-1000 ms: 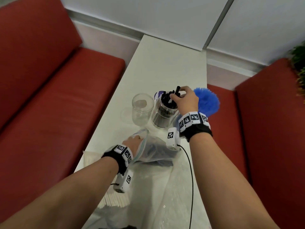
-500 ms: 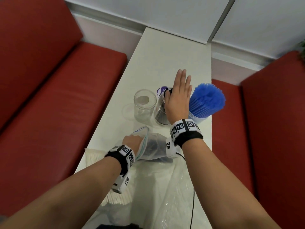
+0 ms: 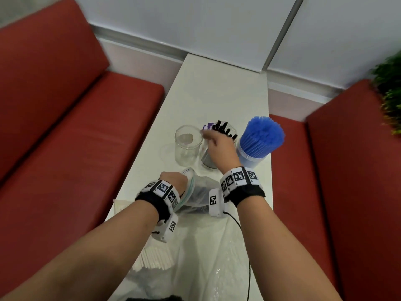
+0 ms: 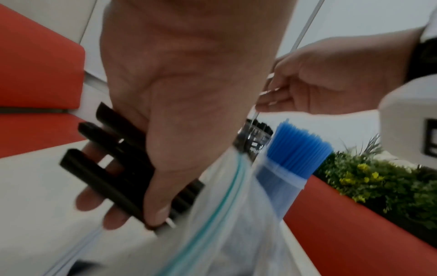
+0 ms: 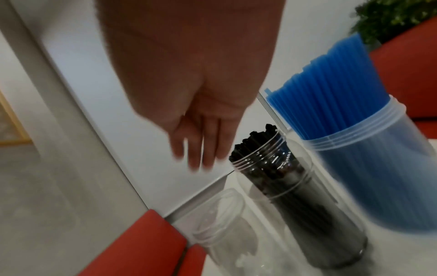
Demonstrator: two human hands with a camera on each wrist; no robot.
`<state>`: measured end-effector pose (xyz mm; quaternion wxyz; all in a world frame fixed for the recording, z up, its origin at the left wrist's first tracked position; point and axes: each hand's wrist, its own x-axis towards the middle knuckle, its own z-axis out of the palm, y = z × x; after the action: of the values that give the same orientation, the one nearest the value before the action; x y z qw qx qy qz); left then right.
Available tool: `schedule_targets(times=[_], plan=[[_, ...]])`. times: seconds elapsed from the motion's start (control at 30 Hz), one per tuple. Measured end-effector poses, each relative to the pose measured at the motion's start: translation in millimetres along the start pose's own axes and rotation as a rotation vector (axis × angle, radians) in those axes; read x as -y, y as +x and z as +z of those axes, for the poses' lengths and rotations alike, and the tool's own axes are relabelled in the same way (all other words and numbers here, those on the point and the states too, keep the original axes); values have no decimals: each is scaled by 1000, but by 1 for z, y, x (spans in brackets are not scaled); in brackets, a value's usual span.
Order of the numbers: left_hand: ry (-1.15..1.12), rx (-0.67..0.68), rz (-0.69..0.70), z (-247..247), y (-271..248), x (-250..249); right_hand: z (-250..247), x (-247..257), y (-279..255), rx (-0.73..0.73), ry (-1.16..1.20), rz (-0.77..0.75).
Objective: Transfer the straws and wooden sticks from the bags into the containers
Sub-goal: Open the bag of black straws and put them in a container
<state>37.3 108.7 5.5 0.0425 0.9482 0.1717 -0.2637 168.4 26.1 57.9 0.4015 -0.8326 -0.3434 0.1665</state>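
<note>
Blue plastic straws (image 3: 263, 135) and black plastic straws (image 3: 224, 129) jarred; clear round jar (image 3: 187, 146) unfilled, white sticks (image 3: 152, 260) on bench; left hand (image 4: 165, 130) grips more black straws from zip bag (image 3: 199, 194), right hand (image 3: 219, 148) slack, holding nothing.

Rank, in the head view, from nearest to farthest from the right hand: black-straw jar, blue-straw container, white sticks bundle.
From the right hand:
1. black-straw jar: directly under the hand, middle of the row.
2. blue-straw container: just to the hand's right, by the table edge.
3. white sticks bundle: far back toward the person, under the left forearm.
</note>
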Motion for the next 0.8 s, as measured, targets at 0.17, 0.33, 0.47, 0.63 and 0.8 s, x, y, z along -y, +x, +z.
schedule_targets(times=[0.17,0.33,0.47,0.63,0.8], plan=[[93,74,-12,-51,-24,7,16,12,-33,500,87,44],[86,59,-41,-109,-64,9,44,17,-56,517,-127,-22],[148,-77,-39,-132,-92,1,55,27,-61,368,-145,6],[237,-272,22,-162,-117,1,48,41,-67,240,87,-42],[-116,-560,163,-195,-118,2,35,51,-69,32,480,17]])
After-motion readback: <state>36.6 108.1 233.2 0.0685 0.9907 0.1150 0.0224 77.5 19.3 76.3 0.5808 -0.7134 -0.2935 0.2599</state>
